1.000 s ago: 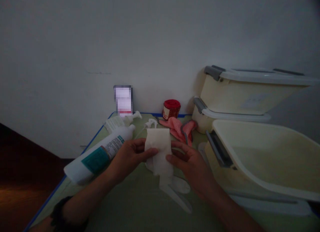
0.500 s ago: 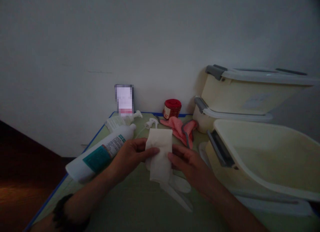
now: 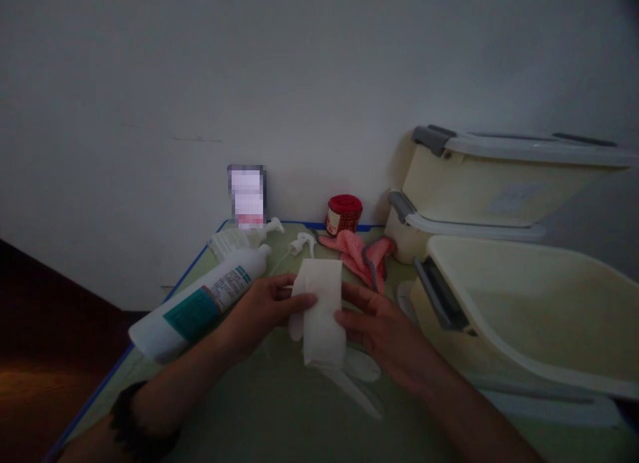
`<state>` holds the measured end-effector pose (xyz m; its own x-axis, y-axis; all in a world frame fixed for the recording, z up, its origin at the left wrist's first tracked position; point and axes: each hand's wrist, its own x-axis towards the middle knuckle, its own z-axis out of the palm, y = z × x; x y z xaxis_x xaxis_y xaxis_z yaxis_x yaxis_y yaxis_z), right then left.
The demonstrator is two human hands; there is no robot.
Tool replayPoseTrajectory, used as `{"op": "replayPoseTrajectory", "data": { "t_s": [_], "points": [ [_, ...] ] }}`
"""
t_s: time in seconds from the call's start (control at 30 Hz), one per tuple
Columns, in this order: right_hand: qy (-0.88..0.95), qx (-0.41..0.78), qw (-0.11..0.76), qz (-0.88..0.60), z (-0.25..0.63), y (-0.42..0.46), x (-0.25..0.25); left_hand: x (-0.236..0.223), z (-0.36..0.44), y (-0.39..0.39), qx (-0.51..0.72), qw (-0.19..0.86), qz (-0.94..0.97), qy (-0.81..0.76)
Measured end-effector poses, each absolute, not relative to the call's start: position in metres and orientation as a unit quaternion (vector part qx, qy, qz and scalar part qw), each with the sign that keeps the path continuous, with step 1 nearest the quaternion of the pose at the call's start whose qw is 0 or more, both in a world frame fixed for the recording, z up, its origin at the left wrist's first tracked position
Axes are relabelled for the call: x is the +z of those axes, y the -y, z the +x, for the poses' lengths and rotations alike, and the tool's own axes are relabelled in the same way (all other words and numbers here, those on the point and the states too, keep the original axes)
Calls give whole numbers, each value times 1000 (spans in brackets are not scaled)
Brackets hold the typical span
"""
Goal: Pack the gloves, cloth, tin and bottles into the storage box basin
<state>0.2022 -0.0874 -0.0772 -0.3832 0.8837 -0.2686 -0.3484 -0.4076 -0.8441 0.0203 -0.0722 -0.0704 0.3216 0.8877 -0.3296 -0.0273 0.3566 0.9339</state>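
Note:
Both hands hold a folded white piece [image 3: 324,316], a smooth, flat strip of paper or thin cloth; I cannot tell which. My left hand [image 3: 267,310] pinches its left edge, the thumb lying over the front. On the right edge, the thumb and fingers of my right hand [image 3: 382,326] are closed. Beneath the strip, long white finger-like ends of what looks like a glove [image 3: 362,396] spread over the green tabletop [image 3: 239,416]. Beyond the hands lies a white spray trigger head [image 3: 303,245]. Part of the glove-like thing is hidden by the strip.
A white bottle with a green label [image 3: 200,307] lies at the left, beside a clear pump bottle [image 3: 229,243]. A lit phone [image 3: 248,193] leans on the wall. Behind are a red roll [image 3: 344,213] and pink cloth [image 3: 357,253]. Cream bins [image 3: 539,303] stand at the right.
The lower part of the white strip has shifted slightly right and down and looks straighter. Both hands keep their grip, nearly in place.

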Motion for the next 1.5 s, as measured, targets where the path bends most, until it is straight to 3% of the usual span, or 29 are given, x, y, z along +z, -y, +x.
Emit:
{"op": "replayPoseTrajectory", "data": {
  "t_s": [0.23,0.57,0.87,0.97,1.13,1.5],
  "points": [
    [352,771,386,-365,204,85,-82,-77,21,70,311,703,430,-474],
    [581,580,375,-431,201,75,-105,-93,21,64,280,651,496,-502],
    [659,480,335,-473,210,69,-99,-89,25,67,328,658,465,-493],
    [639,521,318,-469,211,67,-103,-89,23,66,317,652,481,-493],
    [604,569,336,-446,211,66,-113,-95,19,63,309,650,521,-460],
    [716,455,382,-368,216,59,-120,-106,20,61,347,600,574,-435]
  ]
}}
